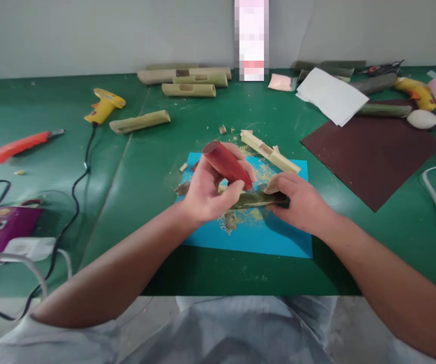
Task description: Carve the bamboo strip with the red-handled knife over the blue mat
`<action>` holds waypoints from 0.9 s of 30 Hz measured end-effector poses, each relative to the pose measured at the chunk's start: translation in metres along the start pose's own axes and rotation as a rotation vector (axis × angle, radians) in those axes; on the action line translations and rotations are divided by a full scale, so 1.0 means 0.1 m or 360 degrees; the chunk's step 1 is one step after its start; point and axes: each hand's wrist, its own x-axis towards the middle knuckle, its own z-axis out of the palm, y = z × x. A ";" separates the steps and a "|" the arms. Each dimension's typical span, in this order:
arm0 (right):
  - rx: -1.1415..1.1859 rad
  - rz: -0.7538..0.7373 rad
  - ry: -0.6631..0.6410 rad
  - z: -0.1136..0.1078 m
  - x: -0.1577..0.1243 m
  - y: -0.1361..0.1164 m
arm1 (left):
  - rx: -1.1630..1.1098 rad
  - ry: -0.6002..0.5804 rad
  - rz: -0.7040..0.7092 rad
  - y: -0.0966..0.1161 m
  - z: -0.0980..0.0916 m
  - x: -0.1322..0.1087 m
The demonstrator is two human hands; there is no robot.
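My left hand (206, 189) is closed around the red handle of a tool (227, 164), its tip pressed down onto a dark green bamboo strip (253, 199). My right hand (297, 199) grips the right end of that strip and holds it flat. Both hands work over a blue mat (278, 240) strewn with pale shavings (240, 217). A cut pale bamboo piece (269, 151) with a notch lies just beyond the hands at the mat's far edge.
On the green table (145, 167) are a yellow glue gun (104, 106), a red utility knife (20, 145), several bamboo tubes (189, 81), white paper (329, 96), dark sandpaper (369, 151), a purple device (5, 225) with cables, and a second glue gun (417, 91).
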 end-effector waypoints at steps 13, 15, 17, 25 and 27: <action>0.0039 -0.0064 -0.0002 0.04 0.00 -0.09 | 0.0192 -0.0136 0.0168 -0.04 -0.01 -0.02; 0.0029 -0.0052 -0.0007 0.04 0.00 -0.10 | 0.0225 -0.0122 0.0173 -0.03 0.00 -0.02; -0.0006 -0.0026 -0.0012 0.04 0.00 -0.11 | 0.0246 -0.0076 0.0132 -0.02 0.00 -0.02; -0.0184 0.0118 -0.0038 0.00 0.00 -0.18 | 0.0294 -0.0018 -0.0113 0.07 0.02 -0.06; -0.0196 0.0119 -0.0035 -0.02 0.00 -0.18 | 0.0247 -0.0017 -0.0144 0.08 0.02 -0.06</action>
